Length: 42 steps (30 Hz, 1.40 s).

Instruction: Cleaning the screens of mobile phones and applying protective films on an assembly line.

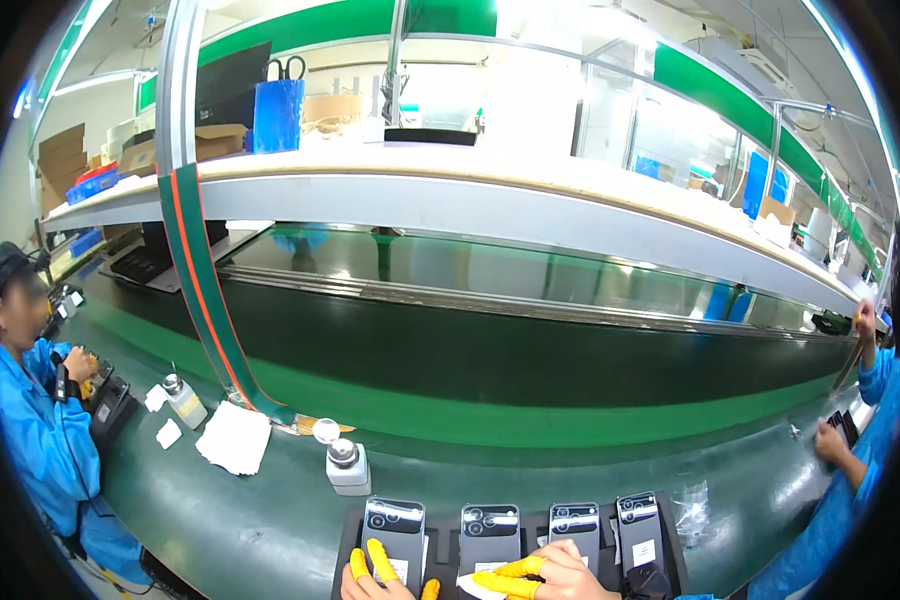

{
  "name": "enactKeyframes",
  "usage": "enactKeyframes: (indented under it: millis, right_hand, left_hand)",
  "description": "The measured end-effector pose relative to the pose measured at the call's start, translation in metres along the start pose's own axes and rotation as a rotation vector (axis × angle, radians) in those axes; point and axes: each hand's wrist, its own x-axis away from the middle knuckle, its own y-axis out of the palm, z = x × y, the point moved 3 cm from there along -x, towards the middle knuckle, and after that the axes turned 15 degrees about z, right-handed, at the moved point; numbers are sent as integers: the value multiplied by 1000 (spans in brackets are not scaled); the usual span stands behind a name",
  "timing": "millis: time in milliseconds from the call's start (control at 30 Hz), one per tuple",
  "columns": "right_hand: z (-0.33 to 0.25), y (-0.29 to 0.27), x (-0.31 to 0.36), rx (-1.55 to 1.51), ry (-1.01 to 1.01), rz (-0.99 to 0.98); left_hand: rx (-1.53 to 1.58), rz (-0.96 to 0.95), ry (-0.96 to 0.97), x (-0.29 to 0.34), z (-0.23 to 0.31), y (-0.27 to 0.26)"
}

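In front of me a black tray (440, 522) holds several dark grey smartphones in a row, backs up, with camera bars at the top. My left hand (378, 580), in yellow finger cots, lies on the leftmost phone (394, 535), its fingers spread and the thumb apart at the right. My right hand (555, 575), also with yellow finger cots, pinches a white wipe (480, 588) over the lower part of the second phone (490, 545). The third phone (574, 530) is partly hidden behind that hand. White labels show on the rightmost phone (638, 530).
Beyond the tray stands a white pump bottle (347, 470). Left of it are a stack of white wipes (234, 438) and another bottle (184, 402). A green-and-orange-taped post (202, 270) meets the bench. People in blue work at left (45, 430) and right (860, 460). A shelf (470, 195) spans above.
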Motion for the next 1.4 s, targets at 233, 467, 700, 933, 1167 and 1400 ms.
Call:
enactKeyframes:
  millis: [233, 467, 700, 933, 1167, 1400]
  right_hand:
    - [-3, -20, 17, 11, 19, 55]
    - [-5, -33, 19, 31, 115, 100]
    - [38, -13, 12, 357, 113, -69]
    - [56, 63, -21, 203, 46, -143]
    - [57, 141, -55, 247, -219, -254]
    - [75, 134, -52, 307, -301, -373]
  left_hand:
    - [-77, 108, -22, -4, 2, 13]
    - [77, 160, -80, -4, -4, 17]
    - [153, 139, -42, 8, -13, 11]
    - [296, 35, 105, 25, -26, -2]
    - [363, 4, 116, 21, -28, -4]
    - [255, -91, 65, 23, -29, -2]
